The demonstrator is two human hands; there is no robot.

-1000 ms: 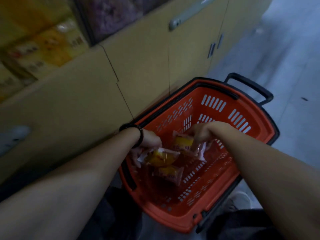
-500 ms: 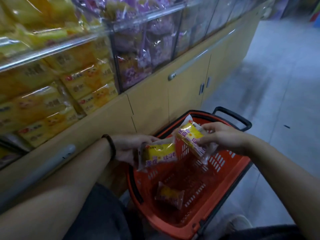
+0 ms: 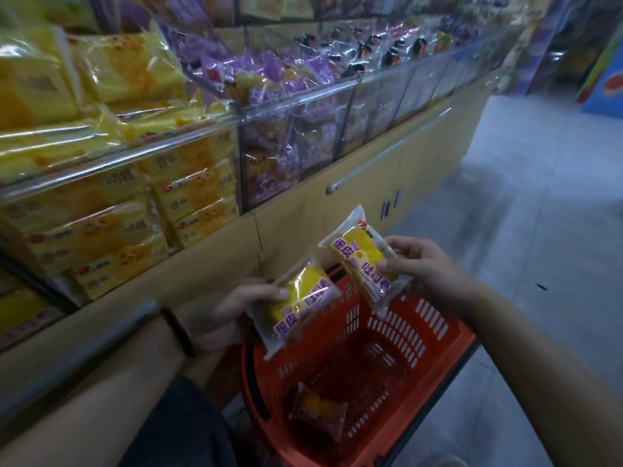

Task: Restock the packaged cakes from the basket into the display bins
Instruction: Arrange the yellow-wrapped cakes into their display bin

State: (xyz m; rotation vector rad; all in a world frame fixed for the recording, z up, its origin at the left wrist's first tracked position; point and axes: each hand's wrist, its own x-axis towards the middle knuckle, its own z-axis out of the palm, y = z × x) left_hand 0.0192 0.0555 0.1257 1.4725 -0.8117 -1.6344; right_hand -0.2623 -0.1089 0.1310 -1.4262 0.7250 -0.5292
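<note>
My left hand [image 3: 232, 311] grips a yellow packaged cake with purple print [image 3: 298, 303] above the orange basket [image 3: 448, 348]. My right hand [image 3: 424, 267] pinches a second yellow cake pack [image 3: 362, 261], held higher and to the right of the first. One more cake pack [image 3: 318, 412] lies on the basket floor. The clear display bins [image 3: 296, 106] run along the shelf above and to the left; one holds purple-and-yellow packs [image 3: 269, 79], and the one left of it holds yellow packs [image 3: 128, 75].
Yellow cabinet doors with a long grey handle [image 3: 387, 153] stand below the bins. Further bins of dark wrapped snacks [image 3: 387, 48] continue to the right. Grey floor [image 3: 539, 197] stretches along the aisle on the right. My dark-clothed knee [image 3: 188, 426] sits beside the basket.
Both hands have lifted a cake pack each out of the basket, up towards the bins. The view has tilted upward, so the shelf bins now fill the top.
</note>
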